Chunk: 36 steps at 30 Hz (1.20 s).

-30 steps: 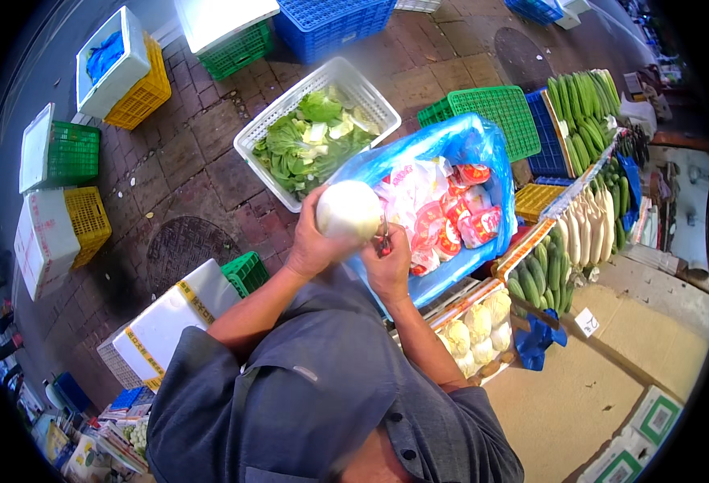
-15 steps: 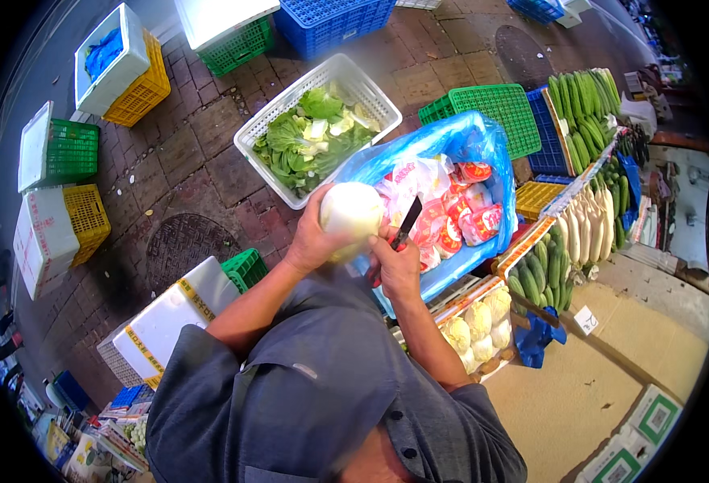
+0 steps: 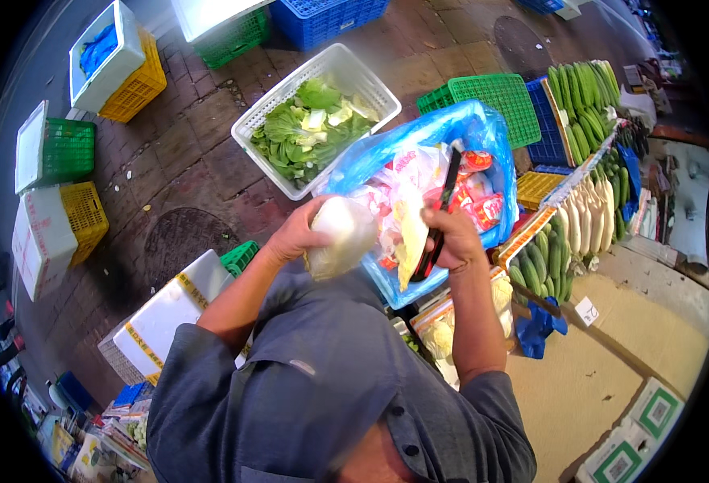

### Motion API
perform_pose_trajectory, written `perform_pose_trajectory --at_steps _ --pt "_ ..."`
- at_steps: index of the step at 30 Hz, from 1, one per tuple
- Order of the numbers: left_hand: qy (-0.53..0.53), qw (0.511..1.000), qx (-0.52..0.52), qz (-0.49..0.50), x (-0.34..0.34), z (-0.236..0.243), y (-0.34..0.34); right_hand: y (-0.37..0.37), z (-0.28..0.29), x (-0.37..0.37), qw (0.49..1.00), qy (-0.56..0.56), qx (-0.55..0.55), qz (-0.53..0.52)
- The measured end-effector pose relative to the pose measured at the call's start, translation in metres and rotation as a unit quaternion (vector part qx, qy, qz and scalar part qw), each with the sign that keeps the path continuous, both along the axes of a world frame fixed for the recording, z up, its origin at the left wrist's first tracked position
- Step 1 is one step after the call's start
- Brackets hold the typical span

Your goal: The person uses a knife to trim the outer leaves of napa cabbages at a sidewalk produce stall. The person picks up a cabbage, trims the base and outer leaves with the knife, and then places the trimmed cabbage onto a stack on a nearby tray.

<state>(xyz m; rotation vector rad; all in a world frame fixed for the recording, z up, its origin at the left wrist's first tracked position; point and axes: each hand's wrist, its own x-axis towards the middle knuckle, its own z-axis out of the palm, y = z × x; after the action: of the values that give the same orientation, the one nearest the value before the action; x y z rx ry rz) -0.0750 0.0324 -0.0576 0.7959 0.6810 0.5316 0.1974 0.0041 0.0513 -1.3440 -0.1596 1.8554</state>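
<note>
Visible print.
Lettered yellow tape (image 3: 142, 350) on foam box (image 3: 167, 322); handwritten card (image 3: 586, 311) on tan board (image 3: 564, 394); green-bordered code signs (image 3: 657, 410); red-printed wrappers (image 3: 488, 211).

The cabbage (image 3: 341, 235) is creamy white, the loose leaf (image 3: 410, 225) pale yellow, the knife (image 3: 452, 179) black with some red. The bag (image 3: 489, 121) is translucent blue — its packets (image 3: 487, 209) red and white. Bright green leaves (image 3: 290, 137), white perforated basket (image 3: 251, 145), plain grey shirt (image 3: 314, 402), green lattice crate (image 3: 515, 113) — white foam box (image 3: 159, 326) banded yellow.

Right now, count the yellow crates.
3: one crate upper left, under a foam box; one far left, beside a white box; one right of the blue bag. More may be hidden.
</note>
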Motion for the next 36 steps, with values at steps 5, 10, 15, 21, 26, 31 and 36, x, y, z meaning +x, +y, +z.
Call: perform_pose_trajectory --at_steps 5,10,15,21,26,31,36 --pt "-0.07 0.994 -0.069 0.054 -0.005 0.005 -0.003 0.056 0.009 -0.011 0.974 -0.15 0.163 -0.047" --pt "0.02 0.998 0.048 0.043 -0.003 0.022 0.002 -0.001 -0.023 -0.038 0.666 -0.605 0.355 0.255" --pt "0.052 0.998 0.029 0.019 -0.001 0.035 0.003 -0.012 -0.006 -0.055 0.598 -0.629 0.316 0.382" --pt "0.097 0.992 0.077 -0.027 0.0 0.028 0.0 -0.02 -0.022 -0.052 0.571 -0.638 0.293 0.425" --pt "0.104 0.99 0.085 -0.032 0.001 0.031 0.0 -0.024 -0.024 -0.054 0.577 -0.645 0.279 0.415" --pt "0.115 0.988 0.082 -0.055 -0.002 0.033 0.0 -0.02 -0.031 -0.048 0.597 -0.627 0.217 0.45" --pt "0.144 0.98 0.115 -0.069 -0.001 0.032 0.001 -0.04 -0.067 -0.018 0.678 -0.631 0.113 0.359"
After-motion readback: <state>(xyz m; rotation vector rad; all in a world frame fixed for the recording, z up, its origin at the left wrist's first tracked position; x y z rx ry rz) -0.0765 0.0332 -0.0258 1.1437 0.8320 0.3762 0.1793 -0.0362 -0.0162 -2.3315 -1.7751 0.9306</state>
